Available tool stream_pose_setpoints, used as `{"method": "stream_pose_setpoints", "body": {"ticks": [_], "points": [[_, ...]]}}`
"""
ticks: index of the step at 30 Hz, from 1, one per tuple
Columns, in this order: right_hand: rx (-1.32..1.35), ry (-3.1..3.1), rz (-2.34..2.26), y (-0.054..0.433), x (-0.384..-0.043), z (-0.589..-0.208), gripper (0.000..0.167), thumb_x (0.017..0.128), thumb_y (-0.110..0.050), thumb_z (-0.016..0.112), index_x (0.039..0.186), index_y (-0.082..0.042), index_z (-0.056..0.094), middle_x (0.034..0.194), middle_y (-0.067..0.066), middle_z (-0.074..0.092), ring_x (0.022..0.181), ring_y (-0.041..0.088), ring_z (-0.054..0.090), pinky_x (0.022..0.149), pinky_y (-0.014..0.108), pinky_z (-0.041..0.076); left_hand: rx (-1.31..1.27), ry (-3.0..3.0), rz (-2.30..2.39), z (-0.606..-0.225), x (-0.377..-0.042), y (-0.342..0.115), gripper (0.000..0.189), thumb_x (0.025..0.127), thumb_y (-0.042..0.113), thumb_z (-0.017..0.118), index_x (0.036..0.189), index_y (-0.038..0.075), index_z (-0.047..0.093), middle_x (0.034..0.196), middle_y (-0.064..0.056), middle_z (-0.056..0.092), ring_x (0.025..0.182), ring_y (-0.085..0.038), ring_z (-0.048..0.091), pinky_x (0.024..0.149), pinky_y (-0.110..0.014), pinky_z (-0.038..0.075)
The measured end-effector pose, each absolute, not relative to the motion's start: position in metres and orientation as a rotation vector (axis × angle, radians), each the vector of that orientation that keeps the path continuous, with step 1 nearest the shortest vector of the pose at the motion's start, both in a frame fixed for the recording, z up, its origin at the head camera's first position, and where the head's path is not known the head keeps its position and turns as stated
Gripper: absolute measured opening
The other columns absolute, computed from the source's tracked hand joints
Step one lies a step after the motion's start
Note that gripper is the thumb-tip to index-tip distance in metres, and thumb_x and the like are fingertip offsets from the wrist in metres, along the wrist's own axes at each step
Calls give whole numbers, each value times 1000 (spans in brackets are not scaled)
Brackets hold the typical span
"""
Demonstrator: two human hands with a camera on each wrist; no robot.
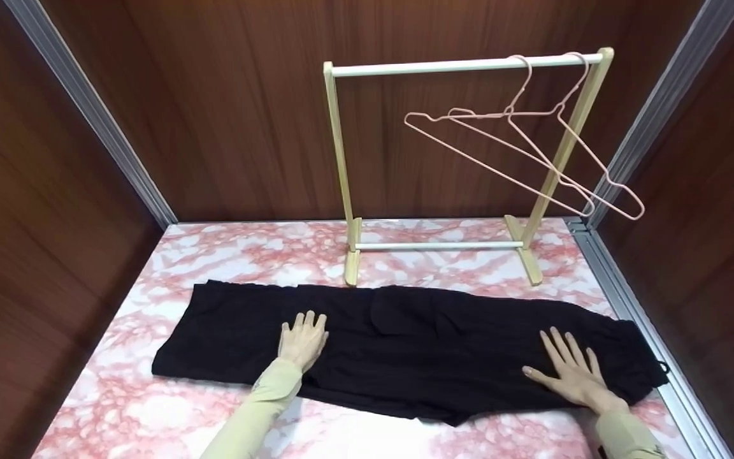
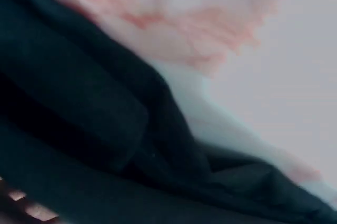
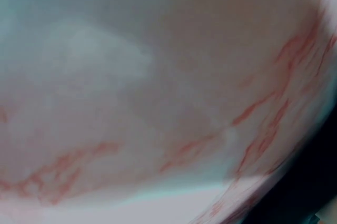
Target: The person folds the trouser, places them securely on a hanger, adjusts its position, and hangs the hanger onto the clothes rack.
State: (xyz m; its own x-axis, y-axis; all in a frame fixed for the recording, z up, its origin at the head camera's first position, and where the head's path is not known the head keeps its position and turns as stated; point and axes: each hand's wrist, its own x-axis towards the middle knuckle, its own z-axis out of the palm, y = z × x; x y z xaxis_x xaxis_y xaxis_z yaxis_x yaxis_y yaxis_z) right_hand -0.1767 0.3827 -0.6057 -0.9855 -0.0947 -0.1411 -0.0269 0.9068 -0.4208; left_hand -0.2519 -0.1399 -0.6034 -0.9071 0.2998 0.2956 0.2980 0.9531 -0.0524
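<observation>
A pair of black trousers (image 1: 367, 357) lies lengthwise across the table, doubled over, with a gathered waist at the right and a pocket flap near the middle. My left hand (image 1: 303, 342) rests on the left half of the cloth with its fingers extended. Spread wide, my right hand (image 1: 572, 375) lies on the trousers near the waist. In the left wrist view the dark trousers (image 2: 79, 87) show a wrinkled edge, and a bit of the fingers (image 2: 39, 212) is at the lower left corner. Black cloth (image 3: 303, 182) fills the lower right of the right wrist view.
A wooden rack (image 1: 341, 153) with white bars stands behind the trousers. Two pink hangers (image 1: 469, 159) hang at the right of its top bar. The pink marbled table (image 1: 150, 408) has brown panels (image 1: 246, 115) and metal rails (image 1: 628, 287) around it.
</observation>
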Motion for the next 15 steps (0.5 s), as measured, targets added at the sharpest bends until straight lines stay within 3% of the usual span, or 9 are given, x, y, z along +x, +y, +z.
{"method": "stream_pose_setpoints", "body": {"ticks": [6, 15], "points": [[-91, 2914, -625, 382, -177, -606, 98, 92, -62, 57, 161, -6, 15, 169, 21, 4, 154, 49, -1, 116, 73, -9, -458, -2832, -18, -595, -254, -168, 33, 99, 35, 55, 123, 13, 60, 118, -12, 61, 113, -33, 55, 85, -52, 47], [-108, 2935, -669, 383, -175, -608, 98, 91, -62, 59, 160, -6, 18, 169, 21, 5, 154, 49, 0, 116, 72, -9, -85, -2952, -239, -586, -258, -239, 39, 100, 29, 49, 132, 7, 54, 130, -21, 52, 122, -45, 45, 92, -62, 42]]}}
